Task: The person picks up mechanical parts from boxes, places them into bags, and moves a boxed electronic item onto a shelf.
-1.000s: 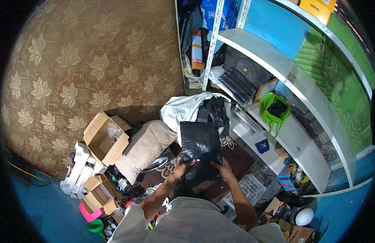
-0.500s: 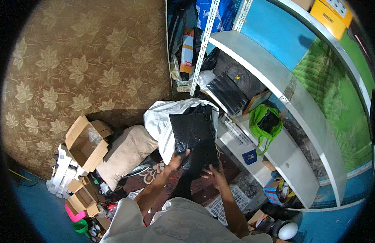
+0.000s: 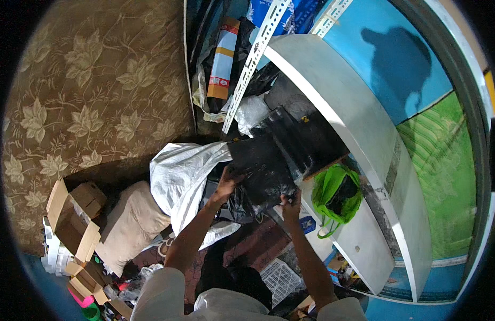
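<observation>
Between my hands is a flat rectangular package wrapped in shiny black plastic (image 3: 261, 168). My left hand (image 3: 226, 184) grips its left edge and my right hand (image 3: 291, 202) grips its near right corner. The package is at the edge of the shelving, with its far side close to another black-wrapped bundle (image 3: 285, 134) on a low shelf. An open white woven sack (image 3: 186, 174) lies to the left, with dark plastic (image 3: 239, 206) showing in its mouth below the package.
To the right, a bright green bag (image 3: 338, 195) stands on a white shelf board (image 3: 360, 243). A slotted metal post (image 3: 255, 67) rises ahead. A beige cushion (image 3: 131, 222) and open cardboard box (image 3: 71, 222) lie left; a white plastic grate (image 3: 281, 281) is on the floor.
The black package has moved from above the white sack toward the shelf on the right, held in both hands. The sack's mouth has sagged, and my view has turned right.
</observation>
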`<state>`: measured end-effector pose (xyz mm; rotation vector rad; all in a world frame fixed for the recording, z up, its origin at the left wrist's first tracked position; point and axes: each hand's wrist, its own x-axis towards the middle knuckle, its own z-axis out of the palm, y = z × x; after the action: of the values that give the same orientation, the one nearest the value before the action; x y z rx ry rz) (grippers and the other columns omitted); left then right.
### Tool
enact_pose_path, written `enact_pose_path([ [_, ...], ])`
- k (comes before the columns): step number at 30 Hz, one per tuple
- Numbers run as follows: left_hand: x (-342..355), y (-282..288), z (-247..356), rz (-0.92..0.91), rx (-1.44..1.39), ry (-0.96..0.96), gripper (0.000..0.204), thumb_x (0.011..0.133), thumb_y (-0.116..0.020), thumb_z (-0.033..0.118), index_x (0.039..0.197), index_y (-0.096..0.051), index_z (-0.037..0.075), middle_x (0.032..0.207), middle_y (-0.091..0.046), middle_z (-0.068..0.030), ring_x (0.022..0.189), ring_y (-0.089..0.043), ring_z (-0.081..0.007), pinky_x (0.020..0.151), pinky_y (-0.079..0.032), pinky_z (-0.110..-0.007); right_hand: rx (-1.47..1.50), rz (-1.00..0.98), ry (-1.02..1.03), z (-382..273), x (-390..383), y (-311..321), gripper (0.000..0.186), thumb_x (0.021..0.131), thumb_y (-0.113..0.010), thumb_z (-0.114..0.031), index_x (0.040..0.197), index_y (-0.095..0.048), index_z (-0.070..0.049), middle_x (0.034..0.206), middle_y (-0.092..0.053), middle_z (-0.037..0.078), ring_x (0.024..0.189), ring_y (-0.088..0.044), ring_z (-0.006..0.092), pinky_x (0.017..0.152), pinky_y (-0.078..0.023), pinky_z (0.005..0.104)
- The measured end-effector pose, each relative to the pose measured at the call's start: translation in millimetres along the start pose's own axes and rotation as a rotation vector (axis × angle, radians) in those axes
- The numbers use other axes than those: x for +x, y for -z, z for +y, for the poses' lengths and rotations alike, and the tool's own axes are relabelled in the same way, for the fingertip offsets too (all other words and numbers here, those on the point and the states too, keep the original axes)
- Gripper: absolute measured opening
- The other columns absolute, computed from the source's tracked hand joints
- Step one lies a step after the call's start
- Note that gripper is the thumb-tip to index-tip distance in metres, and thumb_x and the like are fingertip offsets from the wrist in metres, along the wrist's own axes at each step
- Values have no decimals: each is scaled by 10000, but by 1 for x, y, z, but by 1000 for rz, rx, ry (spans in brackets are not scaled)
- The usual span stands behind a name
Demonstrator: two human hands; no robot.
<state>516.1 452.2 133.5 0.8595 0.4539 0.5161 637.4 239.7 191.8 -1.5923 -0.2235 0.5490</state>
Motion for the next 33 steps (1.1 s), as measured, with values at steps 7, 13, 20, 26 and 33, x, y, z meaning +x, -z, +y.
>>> enact_pose_path([
  [7, 161, -44, -11, -109, 515, 53, 715, 776, -696, 161, 1354, -286, 64, 1156, -533, -174, 989, -569, -243, 813, -471, -347, -28, 175, 146, 0, 161, 36, 701, 792, -565, 52, 1382, -219, -103, 1225, -425, 126, 872, -502, 188, 611, -487, 315],
  [13, 209, -89, -20, -219, 1222, -204, 656, 741, -640, 204, 1320, -383, 36, 1338, -373, -230, 1193, -426, -395, 995, -379, -425, -892, 514, 448, -18, 239, 59, 688, 794, -590, -6, 1377, -234, -91, 1317, -357, 230, 1089, -473, 363, 908, -421, 460],
  [20, 211, -56, -56, -339, 1733, -563, 773, 622, -705, 182, 1333, -409, 112, 1447, -243, -167, 1304, -298, -354, 1048, -306, -475, -1400, -137, 489, -17, 192, -12, 773, 789, -651, -188, 1414, -199, -145, 1427, -178, 269, 1302, -226, 452, 1057, -280, 487],
  [26, 222, -75, -60, -463, 1739, -563, 934, 547, -779, 205, 1376, -351, 161, 1498, -160, -114, 1341, -248, -326, 1064, -273, -482, -1406, -301, 257, 0, 225, 18, 841, 801, -644, -250, 1448, -110, -186, 1465, -115, 243, 1318, -224, 433, 1069, -289, 451],
  [33, 210, -64, -42, -362, 1766, -692, 755, 628, -707, 232, 1326, -428, 156, 1484, -209, -98, 1319, -293, -313, 1039, -302, -484, -1528, -257, 416, -8, 214, -5, 826, 792, -646, -191, 1443, -138, -182, 1464, -142, 225, 1306, -251, 434, 1052, -313, 458],
])
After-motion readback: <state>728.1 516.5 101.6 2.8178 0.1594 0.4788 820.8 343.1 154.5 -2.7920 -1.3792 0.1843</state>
